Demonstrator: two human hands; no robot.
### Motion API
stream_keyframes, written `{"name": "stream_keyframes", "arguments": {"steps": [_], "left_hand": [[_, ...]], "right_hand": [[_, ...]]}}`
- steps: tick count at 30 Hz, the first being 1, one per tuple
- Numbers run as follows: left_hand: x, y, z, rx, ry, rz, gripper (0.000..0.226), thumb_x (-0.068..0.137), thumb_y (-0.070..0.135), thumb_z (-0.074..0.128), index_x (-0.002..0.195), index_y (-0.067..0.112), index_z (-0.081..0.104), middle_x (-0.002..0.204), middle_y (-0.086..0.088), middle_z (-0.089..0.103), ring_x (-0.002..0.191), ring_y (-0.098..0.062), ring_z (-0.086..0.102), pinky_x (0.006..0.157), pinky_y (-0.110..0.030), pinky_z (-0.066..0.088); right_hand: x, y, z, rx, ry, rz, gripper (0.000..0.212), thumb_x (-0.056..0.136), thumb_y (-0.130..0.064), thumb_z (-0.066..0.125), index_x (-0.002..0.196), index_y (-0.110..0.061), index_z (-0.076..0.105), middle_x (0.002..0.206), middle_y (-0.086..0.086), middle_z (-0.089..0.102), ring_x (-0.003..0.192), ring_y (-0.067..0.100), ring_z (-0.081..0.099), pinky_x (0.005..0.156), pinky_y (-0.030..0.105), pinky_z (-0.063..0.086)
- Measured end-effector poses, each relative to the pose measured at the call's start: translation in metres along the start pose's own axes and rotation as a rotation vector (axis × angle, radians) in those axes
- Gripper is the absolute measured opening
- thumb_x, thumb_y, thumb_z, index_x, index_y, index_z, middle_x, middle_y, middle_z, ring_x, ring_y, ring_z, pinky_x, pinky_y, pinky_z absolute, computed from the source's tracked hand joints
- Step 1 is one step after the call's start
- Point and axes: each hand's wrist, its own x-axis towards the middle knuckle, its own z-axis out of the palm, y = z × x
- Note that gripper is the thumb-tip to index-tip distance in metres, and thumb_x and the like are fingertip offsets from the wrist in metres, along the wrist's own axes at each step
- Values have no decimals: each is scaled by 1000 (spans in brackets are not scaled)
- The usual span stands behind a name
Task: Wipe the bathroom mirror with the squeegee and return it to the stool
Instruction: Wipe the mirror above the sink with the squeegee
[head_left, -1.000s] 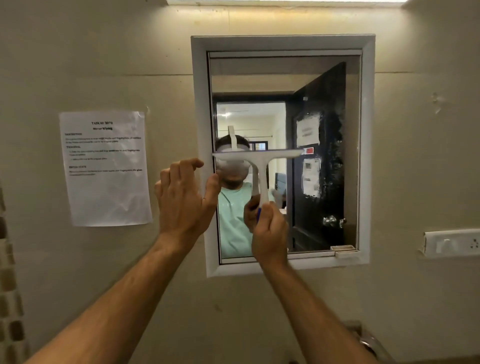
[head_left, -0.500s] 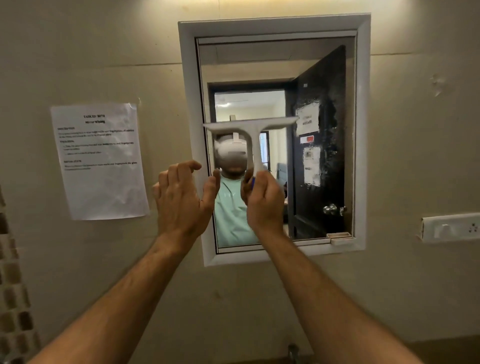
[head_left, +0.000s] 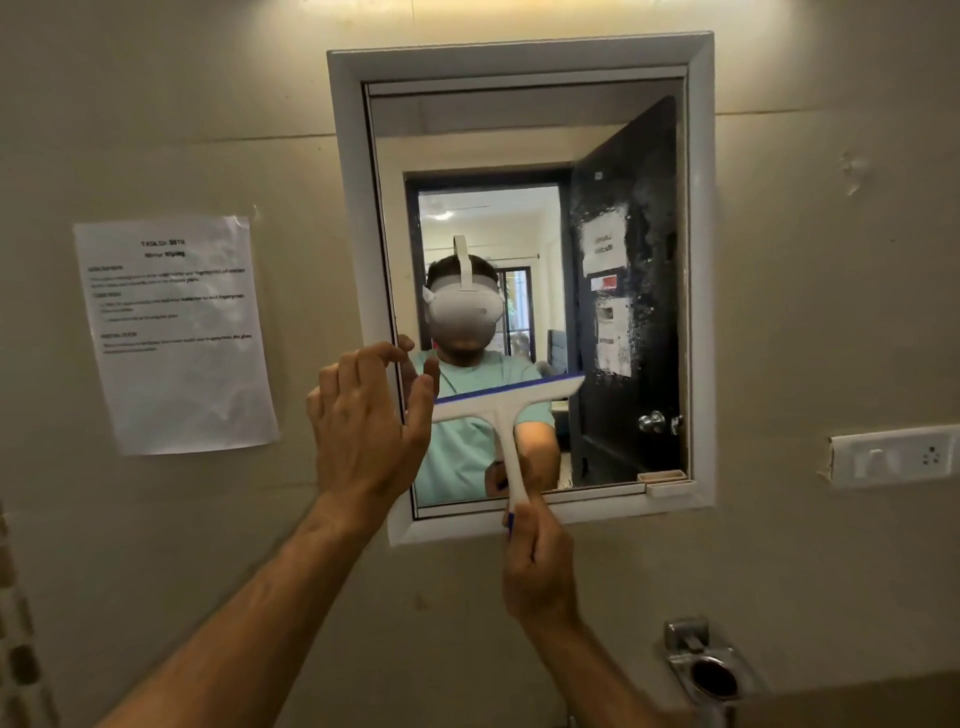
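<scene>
A white-framed mirror (head_left: 698, 260) hangs on the beige wall straight ahead. Its right part shows streaks and smears over the reflected dark door. My right hand (head_left: 537, 566) grips the handle of a white squeegee (head_left: 506, 405) with a blue rubber blade. The blade lies across the lower middle of the glass, tilted up to the right. My left hand (head_left: 366, 426) is raised at the mirror's lower left frame, fingers spread, holding nothing. The stool is out of view.
A printed paper sheet (head_left: 176, 332) is taped to the wall left of the mirror. A white switch and socket plate (head_left: 891, 457) sits on the right. A metal wall fixture (head_left: 706, 670) juts out below right. Mosaic tiles (head_left: 18, 649) edge the far left.
The squeegee has travelled down the glass from the upper middle to the lower part, my right hand dropping below the frame. My left hand stays at the left frame edge.
</scene>
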Motion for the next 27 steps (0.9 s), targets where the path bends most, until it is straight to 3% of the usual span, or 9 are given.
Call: {"name": "stream_keyframes", "arguments": {"steps": [4,7,11,14,17,20,23,25,27], "left_hand": [[5,6,3,-16,6,20,40,93,51,46,118,20,52,112,0,54,105,-16,42,88,-32,27],[13,14,4,-20,17,16,42,93,52,44,118,20,52,112,-1,55,106,-21,45,88,-35,30],[18,23,4,-16,42,28,39,92,48,46,116,18,52,109,-3,55,104,-22,46,91,-36,28],[16,26,5,-29,66,32,35,92,45,48,114,19,54,108,-1,55,104,-20,46,90,-34,24],[9,26,9,-50,70,37,34,91,44,50,115,20,54,109,0,54,106,-19,44,89,-32,23],[3,27,15,-39,48,71,33,91,40,53,115,18,53,112,-3,50,107,-22,41,88,-34,27],[3,27,18,-23,57,80,31,91,40,53,113,18,51,112,-3,47,108,-22,38,88,-38,29],[4,27,18,-31,68,82,31,91,41,52,114,19,50,114,-2,46,109,-22,37,90,-37,27],[4,27,18,-33,82,83,32,91,41,51,114,19,50,114,-2,46,110,-21,36,89,-33,22]], "right_hand": [[31,-22,-5,42,57,-91,42,98,-50,30,94,-24,62,64,-2,55,54,7,50,50,19,40],[81,-56,-7,-45,119,-137,60,98,-52,26,115,-9,64,78,13,65,71,30,62,65,42,52],[124,-90,-5,-117,131,-71,40,95,-61,22,83,-42,56,70,-9,60,74,23,64,73,56,54],[114,-77,-9,-100,105,-82,35,97,-56,25,87,-41,55,70,-9,59,72,26,62,72,56,53],[77,-34,-14,6,77,-112,41,98,-50,29,97,-24,61,79,9,60,71,26,57,64,42,50],[38,-6,-18,32,40,-55,39,99,-53,29,95,-28,58,74,-11,58,63,8,53,56,18,42],[32,-2,-22,54,13,-60,40,99,-52,30,95,-25,60,68,-6,55,57,7,49,52,15,38],[48,-13,-22,64,22,-83,52,100,-49,31,108,-8,63,82,14,61,64,6,51,59,15,40],[73,-38,-21,54,66,-114,43,101,-44,32,98,-15,63,78,11,59,63,2,50,60,13,41]]}}
